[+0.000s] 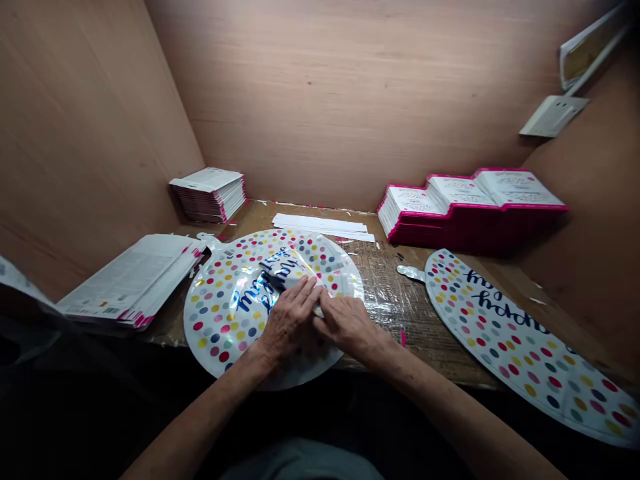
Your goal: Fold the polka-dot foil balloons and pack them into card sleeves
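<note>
A flat round foil balloon [215, 327] with coloured dots and dark blue lettering lies in front of me, its tail pointing to the back left. Both my hands meet over its middle right part. My left hand [291, 315] is closed, its fingers pressed together and its palm down against the foil. Beside it, touching its fingertips, my right hand [346, 327] is curled shut. What the fingers pinch between them is hidden. Glare and wrinkles show on the foil near the fingertips.
Another dotted foil balloon [510, 340] lies at right, overhanging the front edge. White strips [323, 225] rest on the cardboard-covered table [395, 300]. Printed cards stand stacked at back left [210, 193]; a flatter card stack [130, 277] lies nearer. Pink-edged packs [465, 207] sit back right. Wooden panels [300, 100] enclose the table.
</note>
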Tool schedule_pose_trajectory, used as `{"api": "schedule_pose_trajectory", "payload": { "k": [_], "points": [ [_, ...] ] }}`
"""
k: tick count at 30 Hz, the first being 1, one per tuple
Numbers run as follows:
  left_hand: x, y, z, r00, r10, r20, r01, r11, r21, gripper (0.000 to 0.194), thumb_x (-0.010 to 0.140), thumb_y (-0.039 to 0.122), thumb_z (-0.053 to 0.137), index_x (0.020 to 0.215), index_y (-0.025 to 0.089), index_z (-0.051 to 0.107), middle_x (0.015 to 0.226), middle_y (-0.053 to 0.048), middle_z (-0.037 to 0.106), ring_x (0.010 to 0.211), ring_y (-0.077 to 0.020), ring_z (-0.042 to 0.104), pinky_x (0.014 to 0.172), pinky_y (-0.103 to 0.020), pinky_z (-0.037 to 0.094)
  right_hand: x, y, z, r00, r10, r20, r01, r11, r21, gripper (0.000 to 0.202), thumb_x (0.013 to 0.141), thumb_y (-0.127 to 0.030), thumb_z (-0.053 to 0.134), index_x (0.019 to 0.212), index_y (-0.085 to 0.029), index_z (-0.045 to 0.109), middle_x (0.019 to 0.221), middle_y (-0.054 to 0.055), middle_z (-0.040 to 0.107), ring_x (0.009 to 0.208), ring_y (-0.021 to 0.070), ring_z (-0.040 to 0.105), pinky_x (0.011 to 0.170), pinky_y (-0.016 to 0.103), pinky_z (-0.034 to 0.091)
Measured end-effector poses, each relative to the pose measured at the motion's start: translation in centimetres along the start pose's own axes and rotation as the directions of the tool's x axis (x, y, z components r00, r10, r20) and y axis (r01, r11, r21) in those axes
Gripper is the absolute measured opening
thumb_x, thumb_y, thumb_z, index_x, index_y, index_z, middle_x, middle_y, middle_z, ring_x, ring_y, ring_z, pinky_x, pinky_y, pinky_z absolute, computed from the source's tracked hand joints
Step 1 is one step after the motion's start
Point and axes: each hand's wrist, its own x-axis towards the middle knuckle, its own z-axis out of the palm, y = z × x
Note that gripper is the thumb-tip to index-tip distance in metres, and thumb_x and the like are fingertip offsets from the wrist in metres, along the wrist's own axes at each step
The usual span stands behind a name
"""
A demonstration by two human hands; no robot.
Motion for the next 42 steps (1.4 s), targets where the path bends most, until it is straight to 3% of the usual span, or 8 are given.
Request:
{"api": "schedule_pose_trajectory", "payload": {
  "k": [4,8,20,22,28,33,37,42],
  "points": [
    [-3.8,-2.4,-2.0,0.997,-0.074,-0.038,0.066,0.981,-0.182,0.038,0.09,0.02,0.045,0.123,0.015,0.063,0.129,-0.015,0.065,0.131,-0.0293,0.052,0.107,-0.048,0.046,-0.9,1.8,2.1,0.864,-0.45,-0.226,0.483,0.868,0.119,0.093,0.082,-0.049,0.069,0.153,-0.01,0.023,0.15,0.023,0.041,0.135,0.03,0.045,0.105,0.042,0.044],
    [-6.8,-4.1,-3.9,0.998,0.036,-0.053,-0.048,0.969,-0.241,0.034,0.091,0.018,0.05,0.122,0.019,0.064,0.133,-0.011,0.063,0.133,-0.0265,0.05,0.107,-0.044,0.047,1.1,4.1,5.0,0.755,-0.538,-0.374,0.55,0.831,-0.085,0.066,0.09,-0.024,0.059,0.149,-0.011,0.032,0.155,0.023,0.032,0.145,0.029,0.03,0.115,0.05,0.031],
    [-10.6,-3.9,-4.3,0.963,-0.21,0.168,0.226,0.971,-0.082,0.055,0.081,0.01,0.044,0.135,0.018,0.055,0.139,-0.01,0.059,0.133,-0.0254,0.051,0.111,-0.045,0.042,5.2,3.9,5.3,0.844,-0.513,-0.155,0.534,0.828,0.169,0.045,0.083,-0.014,0.049,0.125,-0.021,0.062,0.124,0.009,0.068,0.109,0.0213,0.064,0.094,0.033,0.048],
    [-10.3,-3.7,-4.0,0.892,-0.441,0.101,0.452,0.873,-0.184,0.045,0.091,0.02,0.04,0.133,0.02,0.057,0.123,-0.008,0.069,0.117,-0.0232,0.063,0.102,-0.04,0.049,7.3,3.4,5.0,0.931,-0.332,-0.151,0.362,0.894,0.263,0.037,0.085,-0.015,0.046,0.114,-0.023,0.068,0.104,0.005,0.074,0.089,0.0187,0.068,0.079,0.027,0.049],
    [-7.1,-3.6,-3.9,0.409,-0.911,-0.055,0.842,0.4,-0.362,0.07,0.091,0.044,0.051,0.15,0.012,0.031,0.063,0.005,0.063,0.058,-0.0167,0.064,0.069,-0.031,0.054,14.1,-0.4,4.7,0.989,0.094,-0.116,-0.062,0.965,0.256,0.04,0.096,-0.05,0.047,0.081,-0.021,0.071,0.078,0.004,0.071,0.076,0.0188,0.065,0.065,0.024,0.042],
    [-5.7,-5.1,-3.5,0.349,-0.929,-0.124,0.873,0.371,-0.317,0.072,0.082,0.025,0.062,0.146,0.013,0.032,0.105,-0.01,0.071,0.074,-0.0203,0.07,0.081,-0.037,0.053,13.6,-2.5,4.0,0.98,0.153,-0.13,-0.144,0.987,0.076,0.04,0.096,-0.048,0.047,0.105,-0.015,0.069,0.099,0.013,0.07,0.093,0.0266,0.064,0.078,0.034,0.046],
    [-6.2,-6.6,-2.9,0.311,-0.94,-0.137,0.872,0.34,-0.352,0.063,0.079,0.026,0.066,0.137,0.015,0.043,0.096,-0.008,0.073,0.087,-0.0237,0.071,0.084,-0.038,0.054,11.2,-6.1,5.2,0.913,-0.204,-0.354,0.191,0.979,-0.072,0.045,0.094,-0.032,0.054,0.132,-0.009,0.054,0.132,0.021,0.055,0.118,0.0317,0.052,0.101,0.044,0.04],
    [-6.2,-6.3,-5.5,0.382,-0.918,-0.108,0.888,0.397,-0.232,0.047,0.084,0.041,0.062,0.121,0.014,0.058,0.086,-0.006,0.073,0.075,-0.022,0.071,0.076,-0.036,0.056,10.5,-9.1,7.5,0.901,-0.394,-0.183,0.368,0.916,-0.161,0.031,0.094,-0.013,0.043,0.121,-0.009,0.058,0.11,0.017,0.064,0.098,0.0274,0.057,0.091,0.042,0.047]
  ]
}}
